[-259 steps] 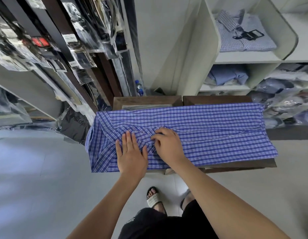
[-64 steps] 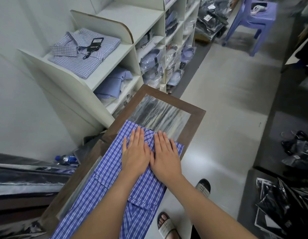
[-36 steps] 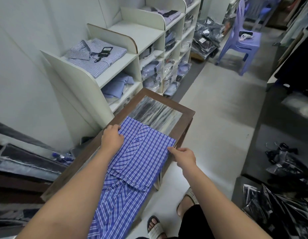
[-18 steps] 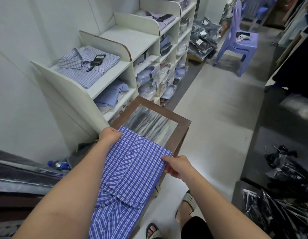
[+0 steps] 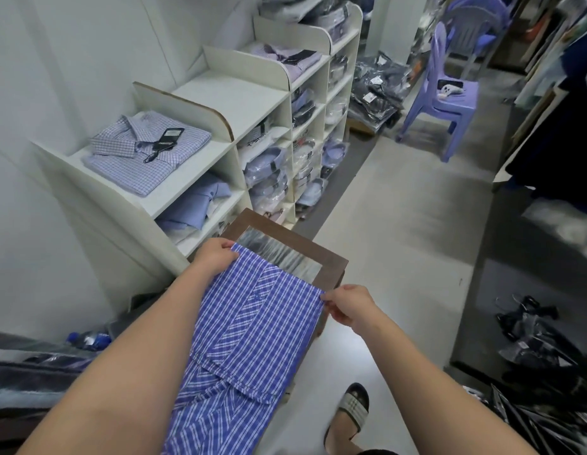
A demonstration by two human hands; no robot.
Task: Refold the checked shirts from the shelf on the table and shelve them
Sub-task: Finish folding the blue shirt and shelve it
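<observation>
A blue and white checked shirt (image 5: 252, 323) lies lengthwise on the brown-framed table (image 5: 331, 261), folded into a long narrow strip. My left hand (image 5: 215, 256) pinches the far left corner of the strip. My right hand (image 5: 349, 305) pinches its far right corner. The far edge is held taut between both hands. A pale checked shirt (image 5: 144, 149) with a black tag lies folded on top of the white shelf unit (image 5: 226, 159) at the left.
The shelf's cubbies hold several bagged shirts. A purple plastic chair (image 5: 446, 90) stands in the aisle behind. Black bagged garments (image 5: 541, 343) lie on the floor at right. Dark racks and a water bottle (image 5: 88, 338) are at the left.
Both hands, earlier flat on the cloth, went to the strip's far corners and took hold. The view has shifted slightly; the hands keep their grip.
</observation>
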